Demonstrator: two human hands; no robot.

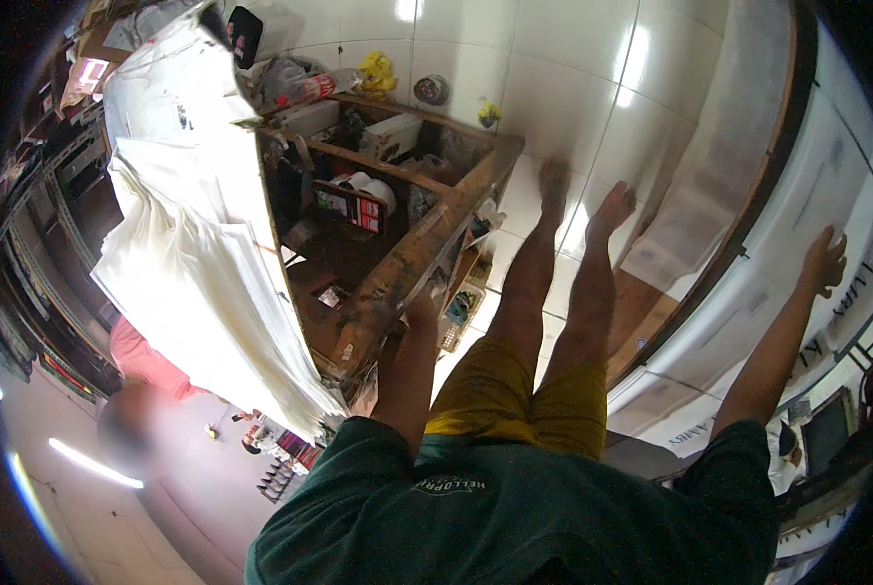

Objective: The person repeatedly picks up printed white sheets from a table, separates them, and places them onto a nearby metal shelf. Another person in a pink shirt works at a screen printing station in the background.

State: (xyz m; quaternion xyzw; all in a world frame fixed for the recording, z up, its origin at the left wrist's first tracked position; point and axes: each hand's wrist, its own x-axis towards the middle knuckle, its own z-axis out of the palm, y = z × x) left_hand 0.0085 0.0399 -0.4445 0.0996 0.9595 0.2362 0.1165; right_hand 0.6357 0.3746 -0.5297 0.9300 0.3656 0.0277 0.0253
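Note:
My right arm reaches out to the right. My right hand (825, 261) is over a long white sheet (749, 322) with dark printed lettering, its fingers apart and nothing seen in them; whether it touches the sheet I cannot tell. My left hand (420, 310) is low beside the edge of a worn wooden cabinet frame (407, 249). Its fingers are blurred and partly hidden, so I cannot make out what they hold. Left of the frame, a stack of white sheets (198, 263) hangs over a raised board.
Inside the open wooden frame lie white rolls (363, 185) and boxes. A plastic bottle (305, 90) and yellow bags (378, 73) rest beyond it on the tiled floor (563, 88). A basket (456, 317) stands under the frame. A person in pink (149, 361) is at the left.

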